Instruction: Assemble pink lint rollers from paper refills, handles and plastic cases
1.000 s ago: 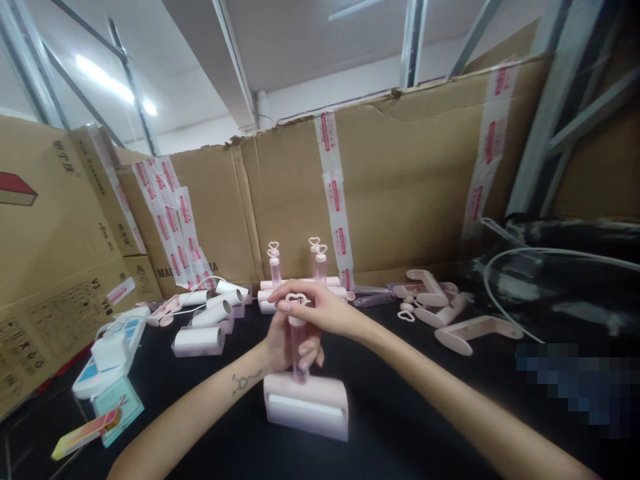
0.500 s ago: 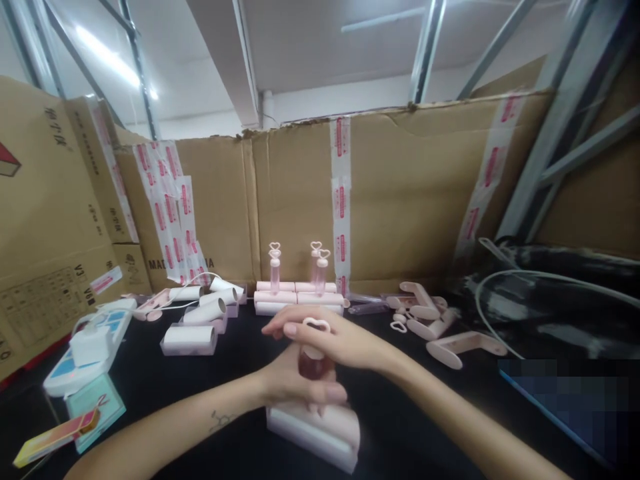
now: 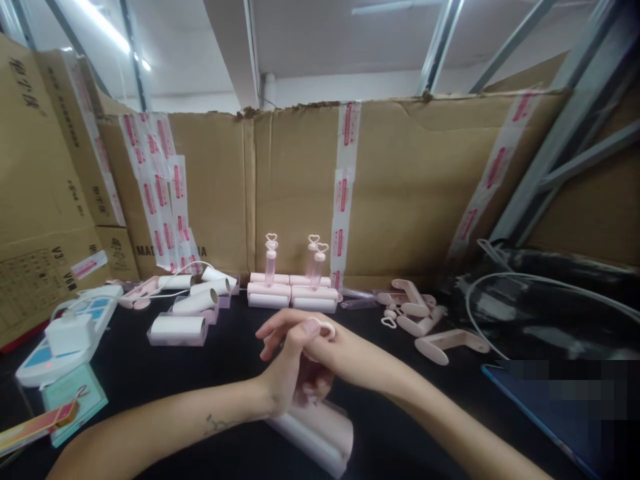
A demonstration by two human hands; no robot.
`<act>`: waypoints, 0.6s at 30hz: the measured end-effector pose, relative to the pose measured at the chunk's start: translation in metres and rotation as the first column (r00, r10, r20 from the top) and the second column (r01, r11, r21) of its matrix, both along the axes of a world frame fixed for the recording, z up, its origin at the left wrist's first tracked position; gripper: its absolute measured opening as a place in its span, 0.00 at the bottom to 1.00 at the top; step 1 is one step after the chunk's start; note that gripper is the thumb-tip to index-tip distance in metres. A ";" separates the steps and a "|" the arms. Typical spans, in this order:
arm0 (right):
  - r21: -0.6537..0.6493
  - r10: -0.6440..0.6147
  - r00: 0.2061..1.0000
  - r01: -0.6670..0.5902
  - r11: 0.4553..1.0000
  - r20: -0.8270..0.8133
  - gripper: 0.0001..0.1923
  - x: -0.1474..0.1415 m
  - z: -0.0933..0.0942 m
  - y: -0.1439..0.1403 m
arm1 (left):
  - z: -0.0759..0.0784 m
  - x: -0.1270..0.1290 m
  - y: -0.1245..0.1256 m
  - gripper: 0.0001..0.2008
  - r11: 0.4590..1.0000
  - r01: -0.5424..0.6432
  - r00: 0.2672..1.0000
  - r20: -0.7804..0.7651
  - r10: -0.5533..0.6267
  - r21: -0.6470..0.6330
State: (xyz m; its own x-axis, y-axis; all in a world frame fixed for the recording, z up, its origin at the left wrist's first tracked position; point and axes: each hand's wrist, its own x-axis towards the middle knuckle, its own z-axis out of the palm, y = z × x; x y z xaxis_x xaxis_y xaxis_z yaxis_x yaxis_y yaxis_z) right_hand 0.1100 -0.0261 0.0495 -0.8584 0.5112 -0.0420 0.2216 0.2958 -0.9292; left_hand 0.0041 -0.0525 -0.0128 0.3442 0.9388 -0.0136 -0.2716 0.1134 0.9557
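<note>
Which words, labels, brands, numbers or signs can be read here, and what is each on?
"MAD" and "IA": back cardboard, tape over the middle.
"V3": left cardboard.
Too small or blurred: left cardboard's other print, the tape's red labels, a mark on the teal card.

The pink roller (image 3: 325, 427) has turned, its right end swung toward the near edge of the table (image 3: 385, 447). The thumb of the left hand (image 3: 287, 373), low half a second earlier, now stands raised beside the heart-shaped ring (image 3: 332, 329), overlapping the right hand (image 3: 337, 353).
</note>
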 end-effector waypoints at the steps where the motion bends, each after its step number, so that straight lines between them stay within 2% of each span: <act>1: 0.031 -0.015 1.000 0.014 0.999 0.018 0.17 -0.001 0.000 -0.001 | -0.001 -0.001 0.000 0.27 0.999 0.034 0.999 0.012 -0.034 0.029; 3: 0.109 -0.041 0.998 0.035 0.993 0.053 0.16 -0.001 0.000 -0.002 | -0.004 -0.004 0.002 0.28 0.988 0.137 0.990 0.016 -0.138 0.073; 5: 0.156 -0.047 0.997 0.036 0.987 0.067 0.15 -0.001 0.000 -0.002 | -0.006 -0.007 0.005 0.28 0.978 0.201 0.980 -0.019 -0.200 0.065; 8: 0.186 -0.031 0.997 0.019 0.982 0.065 0.13 -0.001 -0.001 -0.002 | -0.006 -0.008 0.005 0.23 0.979 0.201 0.979 -0.030 -0.200 0.023; 14: 0.366 0.010 1.000 -0.014 0.930 0.012 0.09 -0.005 -0.004 0.000 | -0.001 -0.005 0.001 0.15 0.986 0.161 0.985 -0.064 -0.158 0.041; 18: 0.344 0.008 1.000 -0.015 0.939 0.023 0.11 -0.006 -0.005 -0.001 | -0.004 -0.006 0.004 0.17 0.980 0.197 0.979 -0.044 -0.197 -0.003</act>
